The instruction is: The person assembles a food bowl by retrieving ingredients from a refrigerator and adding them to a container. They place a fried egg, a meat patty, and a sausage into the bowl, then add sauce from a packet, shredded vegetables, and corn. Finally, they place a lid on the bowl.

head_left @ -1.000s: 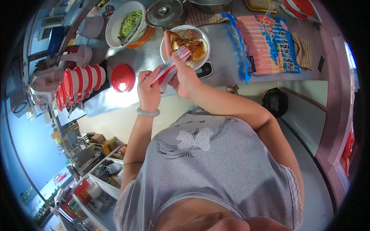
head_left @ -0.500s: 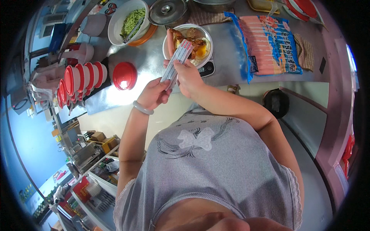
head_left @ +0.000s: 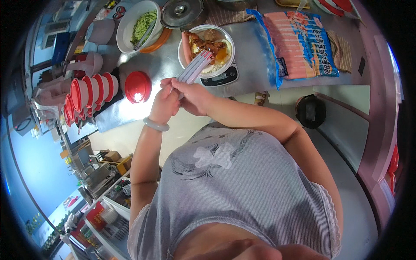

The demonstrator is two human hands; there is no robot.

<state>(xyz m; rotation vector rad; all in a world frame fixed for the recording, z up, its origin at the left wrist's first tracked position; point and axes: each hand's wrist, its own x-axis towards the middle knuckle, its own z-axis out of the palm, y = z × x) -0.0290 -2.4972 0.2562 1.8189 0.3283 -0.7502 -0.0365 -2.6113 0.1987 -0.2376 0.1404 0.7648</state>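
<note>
Both hands meet at the front edge of the steel counter, over a slim bundle of flat white strips with red ends (head_left: 196, 67), which look like wrapped sticks. My right hand (head_left: 195, 97) grips the lower part of the bundle. My left hand (head_left: 166, 102), a pale bangle at its wrist, closes around the bottom end, and its fingers partly hide it. The red ends point up over a round white bowl (head_left: 232, 48) holding a pink sausage (head_left: 186, 47), browned meat (head_left: 208, 45), egg and rice. A digital kitchen scale (head_left: 223, 78) sits under the bowl.
To the left lie a red lid (head_left: 138, 86) and stacked red-lidded tubs (head_left: 89, 93). A bowl of shredded greens (head_left: 142, 29) and a lidded metal pot (head_left: 182, 12) stand behind. A large pack of sausages (head_left: 297, 47) lies right, beside a striped cloth (head_left: 340, 52).
The bundle and both hands have come lower, toward me, and closer together. More of the bowl's food and the scale now shows. The view has shifted slightly.
</note>
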